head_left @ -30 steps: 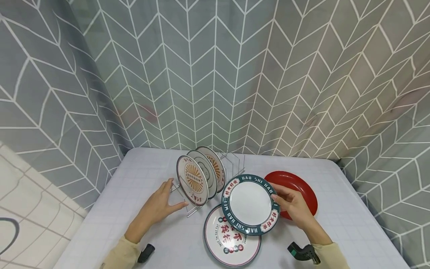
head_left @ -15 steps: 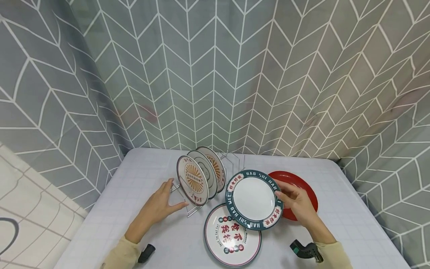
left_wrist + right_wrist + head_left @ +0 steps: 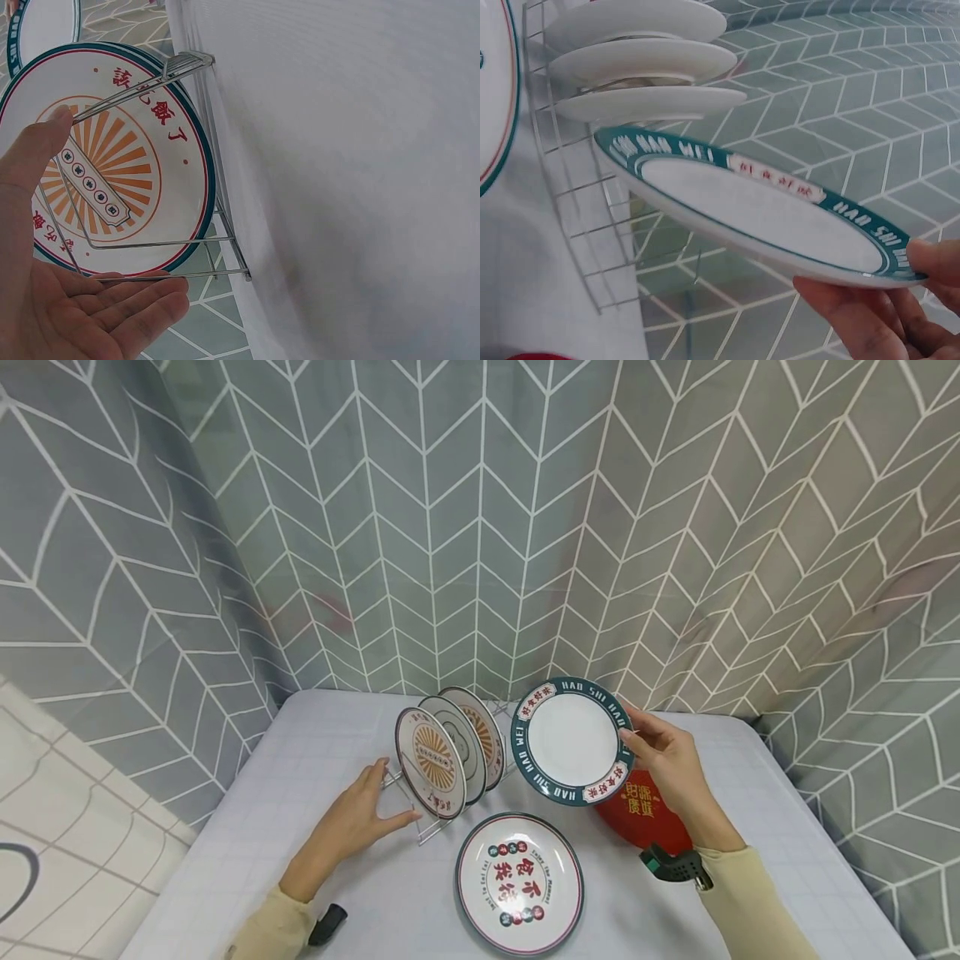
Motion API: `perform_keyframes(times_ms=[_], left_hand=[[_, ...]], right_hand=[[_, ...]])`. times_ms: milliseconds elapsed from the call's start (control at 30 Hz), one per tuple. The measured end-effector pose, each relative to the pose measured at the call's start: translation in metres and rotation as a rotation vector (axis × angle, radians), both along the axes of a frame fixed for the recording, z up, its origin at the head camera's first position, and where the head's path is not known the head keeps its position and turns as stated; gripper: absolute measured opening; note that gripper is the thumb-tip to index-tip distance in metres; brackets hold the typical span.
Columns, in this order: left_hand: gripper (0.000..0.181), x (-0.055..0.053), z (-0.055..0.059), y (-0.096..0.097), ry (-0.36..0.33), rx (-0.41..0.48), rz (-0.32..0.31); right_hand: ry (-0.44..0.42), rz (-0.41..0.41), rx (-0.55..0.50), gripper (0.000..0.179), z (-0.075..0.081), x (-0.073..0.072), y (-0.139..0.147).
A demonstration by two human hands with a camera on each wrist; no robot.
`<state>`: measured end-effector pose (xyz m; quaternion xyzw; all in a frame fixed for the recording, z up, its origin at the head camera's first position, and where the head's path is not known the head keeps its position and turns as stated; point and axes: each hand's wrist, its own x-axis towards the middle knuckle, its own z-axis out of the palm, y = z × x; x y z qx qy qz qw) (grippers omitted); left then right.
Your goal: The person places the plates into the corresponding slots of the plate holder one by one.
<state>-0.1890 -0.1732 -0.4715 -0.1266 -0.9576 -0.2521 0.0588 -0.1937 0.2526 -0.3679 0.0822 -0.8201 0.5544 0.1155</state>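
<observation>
My left hand [image 3: 356, 810] grips the end of a wire dish rack [image 3: 427, 835]; in the left wrist view the thumb lies on one bar and the fingers along another. Three plates stand tilted in the rack, the nearest a sunburst plate [image 3: 433, 760] with a dark rim. My right hand [image 3: 667, 760] pinches the edge of a green-rimmed plate [image 3: 573, 739], thumb on its upper face and fingers beneath. That plate is held tilted in the air, right of the rack. In the right wrist view the rack's bare wire slots [image 3: 592, 232] lie beyond the held plate [image 3: 757, 210].
A white plate with red lettering [image 3: 520, 885] lies flat near the front of the table. Partly hidden under my right hand and the held plate is a red plate [image 3: 641, 818]. A patterned curtain [image 3: 480, 527] hangs behind the table.
My right hand has carried the green-rimmed plate away from me and slightly right, off from above the white plate. Gold lettering on the red plate now shows. The left hand stays put.
</observation>
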Motion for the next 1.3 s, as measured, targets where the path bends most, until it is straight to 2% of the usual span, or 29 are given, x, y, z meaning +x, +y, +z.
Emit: perform_keyframes(times_ms=[233,667,867,1300], left_hand=[[0.107,0.0,-0.001,0.001,0.003,0.005,-0.002],[0.107,0.0,-0.001,0.001,0.006,0.0,0.002],[0.109,0.001,-0.002,0.001,-0.007,0.004,0.005],[0.107,0.0,-0.002,0.001,0.025,-0.002,0.0]], right_hand=[[0.007,-0.015,-0.034,0.044,0.012,-0.015,-0.017],[-0.033,0.005,-0.044,0.042,0.016,-0.035,-0.051],[-0.054,0.019,-0.033,0.04,0.012,-0.04,-0.066],[0.041,0.014,-0.03,0.041,0.0,-0.05,-0.096]])
